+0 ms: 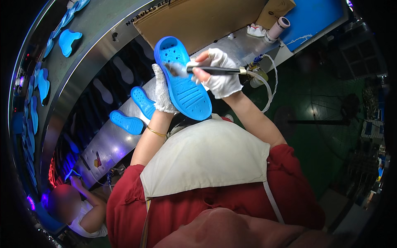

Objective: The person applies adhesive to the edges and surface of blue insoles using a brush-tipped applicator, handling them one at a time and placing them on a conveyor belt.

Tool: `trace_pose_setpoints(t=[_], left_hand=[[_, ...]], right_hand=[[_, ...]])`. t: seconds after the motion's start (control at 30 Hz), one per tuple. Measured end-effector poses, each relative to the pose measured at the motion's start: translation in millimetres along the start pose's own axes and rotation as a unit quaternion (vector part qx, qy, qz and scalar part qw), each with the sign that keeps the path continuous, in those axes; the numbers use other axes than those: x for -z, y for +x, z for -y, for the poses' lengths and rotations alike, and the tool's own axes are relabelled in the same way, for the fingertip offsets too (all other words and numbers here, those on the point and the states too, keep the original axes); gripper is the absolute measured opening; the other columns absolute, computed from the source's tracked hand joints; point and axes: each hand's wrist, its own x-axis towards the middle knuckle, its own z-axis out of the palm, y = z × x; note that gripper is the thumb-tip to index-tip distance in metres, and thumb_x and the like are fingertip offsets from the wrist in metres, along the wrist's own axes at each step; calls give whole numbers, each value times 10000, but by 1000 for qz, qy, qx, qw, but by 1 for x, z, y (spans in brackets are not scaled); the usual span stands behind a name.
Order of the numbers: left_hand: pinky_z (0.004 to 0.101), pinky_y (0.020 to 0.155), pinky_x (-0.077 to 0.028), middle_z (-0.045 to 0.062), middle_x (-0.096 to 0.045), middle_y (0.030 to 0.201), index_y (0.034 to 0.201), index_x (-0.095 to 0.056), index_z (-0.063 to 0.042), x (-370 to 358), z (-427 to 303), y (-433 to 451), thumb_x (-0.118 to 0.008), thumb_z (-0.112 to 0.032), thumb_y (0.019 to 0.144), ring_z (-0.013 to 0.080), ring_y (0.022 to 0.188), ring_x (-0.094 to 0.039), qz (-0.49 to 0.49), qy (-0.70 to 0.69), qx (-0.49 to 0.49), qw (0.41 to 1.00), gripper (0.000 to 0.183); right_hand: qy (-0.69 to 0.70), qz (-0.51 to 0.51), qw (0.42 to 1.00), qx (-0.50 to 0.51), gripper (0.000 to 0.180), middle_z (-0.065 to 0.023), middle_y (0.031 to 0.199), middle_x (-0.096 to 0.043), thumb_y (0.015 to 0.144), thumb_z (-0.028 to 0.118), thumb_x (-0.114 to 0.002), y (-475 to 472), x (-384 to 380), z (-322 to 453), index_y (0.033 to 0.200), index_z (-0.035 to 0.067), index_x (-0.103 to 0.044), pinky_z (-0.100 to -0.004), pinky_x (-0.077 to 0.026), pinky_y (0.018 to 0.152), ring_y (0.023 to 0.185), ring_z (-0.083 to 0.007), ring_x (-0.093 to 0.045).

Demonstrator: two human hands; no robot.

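Observation:
My left hand [163,91], in a white knit glove, grips a blue shoe sole [189,96] by its left side. The sole is held up above the metal bench with its inner face towards me; small holes and raised bars show on it. My right hand [218,74], in a white glove with bare fingertips, holds a black-handled brush [214,70] fed by a clear tube [263,80]. Its blurred bristles lie over the upper middle of the sole; whether they touch is hard to tell. Two more blue soles, one at the far left [126,122] and one partly behind my left hand [142,100], lie on the bench.
A conveyor [93,18] carrying several blue shoe parts [69,42] curves along the left. Cardboard [198,24], a white glove [256,30] and a pink bottle [277,29] stand or lie at the back. A co-worker [90,217] sits at lower left. A fan [338,108] is at right.

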Motion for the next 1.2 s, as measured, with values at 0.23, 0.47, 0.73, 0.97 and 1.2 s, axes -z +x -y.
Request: trace_pose_setpoints(t=[0.23,0.47,0.73,0.97,1.2], left_hand=[[423,953,-451,149,-511,1256,1337,-378,-79,-18,0,2,-410,-716,799,285,1091,-541,-61,154,-88,982,834],[487,1015,-376,178,-458,1329,1386,-328,-89,-10,-17,6,-338,-702,837,357,1165,-488,31,89,-78,992,823],[501,996,-396,167,-495,1288,1355,-379,-89,-15,-31,3,-380,-747,788,360,1152,-499,20,116,-65,991,868],[469,1019,-374,197,-442,1327,1379,-330,-59,-21,-25,-9,-417,-777,739,342,1173,-469,158,-24,-36,986,966],[510,1063,-297,187,-356,1407,1419,-289,-111,-54,-5,-17,-361,-728,806,401,1264,-367,87,68,-93,990,873]], right_hand=[[-258,25,932,251,169,-47,765,-626,755,-51,-643,-11,-14,-6,894,27,-582,-234,-485,616,647,-98,-589],[-238,60,945,218,182,-62,797,-619,721,-30,-687,-18,-16,0,877,25,-610,-258,-495,640,706,-145,-613],[-210,71,963,153,171,-68,774,-609,719,32,-708,-31,-17,4,862,57,-618,-274,-483,632,667,-150,-587],[30,48,997,-48,136,-50,829,-637,786,36,-688,-18,7,2,898,23,-613,-220,-500,635,695,-99,-606],[-50,36,995,82,115,-94,832,-631,811,-6,-623,-24,-6,-3,910,1,-564,-240,-499,629,688,-120,-608]])
